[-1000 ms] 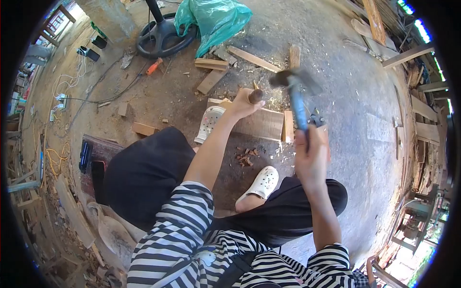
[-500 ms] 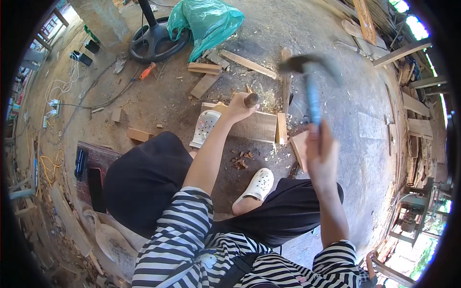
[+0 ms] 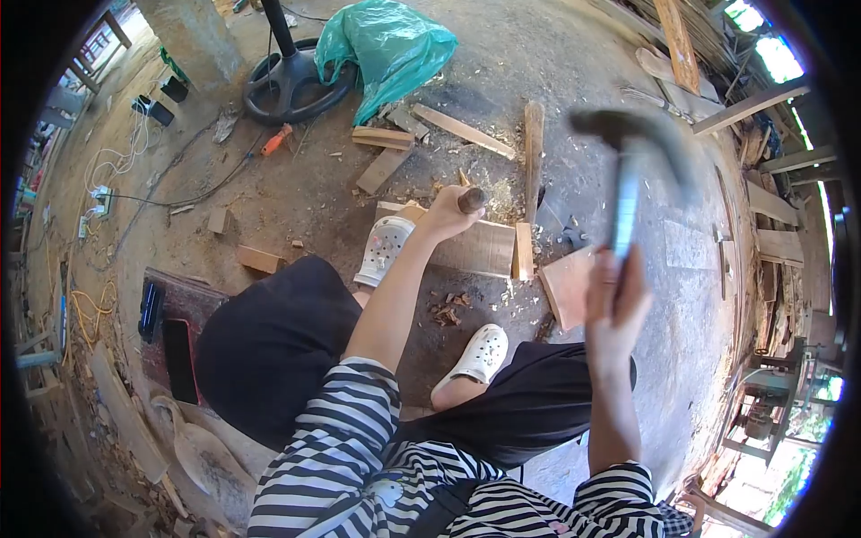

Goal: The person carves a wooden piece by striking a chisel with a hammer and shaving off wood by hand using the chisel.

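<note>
My left hand [image 3: 448, 215] is wrapped round a round wooden handle [image 3: 471, 200], upright over a flat wooden board [image 3: 475, 248] on the floor. The tool's lower end is hidden by my hand. My right hand [image 3: 617, 300] grips a hammer [image 3: 625, 202] with a blue handle, raised to the right of the board, its dark head blurred. A small wood block [image 3: 523, 252] stands at the board's right end. My left foot's white clog [image 3: 387, 242] is against the board's left part.
A flat wood piece [image 3: 569, 285] lies below the hammer. Farther off are a green plastic bag [image 3: 395, 49], a black wheel-shaped base [image 3: 296, 82], an orange-handled tool [image 3: 277, 140] and offcuts [image 3: 464, 130]. A phone [image 3: 180, 361] lies at left.
My right hand and the hammer have moved to the right, away from my left hand. My left hand keeps its grip on the wooden handle, nearly in place.
</note>
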Motion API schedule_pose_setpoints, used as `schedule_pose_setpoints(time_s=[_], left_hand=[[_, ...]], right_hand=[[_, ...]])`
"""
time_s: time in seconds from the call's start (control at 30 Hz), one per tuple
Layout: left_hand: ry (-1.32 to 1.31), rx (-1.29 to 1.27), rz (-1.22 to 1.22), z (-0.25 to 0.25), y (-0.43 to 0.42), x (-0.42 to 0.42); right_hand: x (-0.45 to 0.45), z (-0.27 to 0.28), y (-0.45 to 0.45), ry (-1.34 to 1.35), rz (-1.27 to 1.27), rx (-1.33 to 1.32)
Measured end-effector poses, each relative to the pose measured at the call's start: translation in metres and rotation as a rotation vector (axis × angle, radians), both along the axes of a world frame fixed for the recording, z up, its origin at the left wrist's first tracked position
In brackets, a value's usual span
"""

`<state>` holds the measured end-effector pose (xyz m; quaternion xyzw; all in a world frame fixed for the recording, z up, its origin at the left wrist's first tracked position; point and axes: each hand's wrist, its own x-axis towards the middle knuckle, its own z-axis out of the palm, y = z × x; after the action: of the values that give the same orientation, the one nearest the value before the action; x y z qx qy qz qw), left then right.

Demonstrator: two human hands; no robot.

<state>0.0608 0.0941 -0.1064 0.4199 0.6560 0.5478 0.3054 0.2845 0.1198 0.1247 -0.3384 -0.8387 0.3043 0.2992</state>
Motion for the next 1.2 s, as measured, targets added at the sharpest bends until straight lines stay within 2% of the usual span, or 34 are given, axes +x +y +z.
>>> schedule_pose_setpoints(time_s=[0.07,0.13,0.2,0.27,0.5,0.57,0.6,0.67,0.73,0.77,0.83,0.87,0.9,1.0,1.07,1.13,1.17,1.2], left_hand=[[-0.002,0.006,0.003,0.001,0.001,0.000],[0.000,0.006,0.004,0.005,0.000,0.000],[0.000,0.008,0.005,0.005,0.000,0.000],[-0.139,0.084,0.010,0.004,0.000,0.003],[-0.008,-0.037,0.008,0.014,-0.001,0.001],[-0.015,-0.040,0.006,0.015,-0.003,0.003],[-0.021,-0.037,0.008,0.016,-0.002,0.002],[-0.024,0.014,-0.019,0.008,-0.001,-0.001],[-0.031,0.066,-0.037,-0.002,0.001,0.001],[-0.067,0.079,-0.031,-0.008,0.000,0.008],[-0.087,0.098,-0.006,-0.005,0.001,0.000],[-0.060,0.033,-0.002,-0.001,-0.001,0.002],[-0.029,-0.020,0.005,0.003,0.003,0.000],[-0.015,-0.082,-0.007,0.002,0.003,-0.002],[-0.023,-0.043,0.002,-0.003,0.005,-0.001],[-0.029,0.001,0.008,-0.004,0.005,-0.001],[-0.014,0.054,-0.001,-0.001,0.004,-0.001],[0.003,0.109,-0.009,0.002,0.003,-0.001]], right_hand=[[-0.012,0.012,-0.010,0.314,-0.044,-0.103],[-0.022,-0.019,-0.016,0.463,-0.039,0.009],[-0.012,-0.084,0.001,0.190,0.046,0.449],[-0.008,-0.107,-0.013,-0.215,0.114,0.064],[-0.009,0.003,-0.003,-0.121,0.072,0.040],[-0.019,0.017,-0.013,0.342,0.010,-0.193],[-0.023,0.004,-0.017,0.345,0.009,-0.192],[-0.025,-0.056,-0.021,0.308,-0.001,0.170],[-0.006,-0.122,-0.014,-0.292,0.084,0.100],[0.001,-0.113,-0.014,-0.297,0.076,0.092],[-0.002,-0.074,-0.004,-0.333,0.044,-0.114],[-0.001,-0.055,-0.003,-0.212,0.072,0.109],[0.004,-0.039,0.004,-0.192,0.034,0.103],[-0.002,0.014,-0.004,0.248,-0.037,-0.107],[-0.011,0.020,-0.010,0.544,0.019,-0.157],[-0.019,-0.033,-0.013,0.558,-0.024,-0.002],[-0.015,-0.086,-0.005,0.474,-0.031,0.210],[-0.019,-0.071,-0.021,0.207,-0.031,0.328]])
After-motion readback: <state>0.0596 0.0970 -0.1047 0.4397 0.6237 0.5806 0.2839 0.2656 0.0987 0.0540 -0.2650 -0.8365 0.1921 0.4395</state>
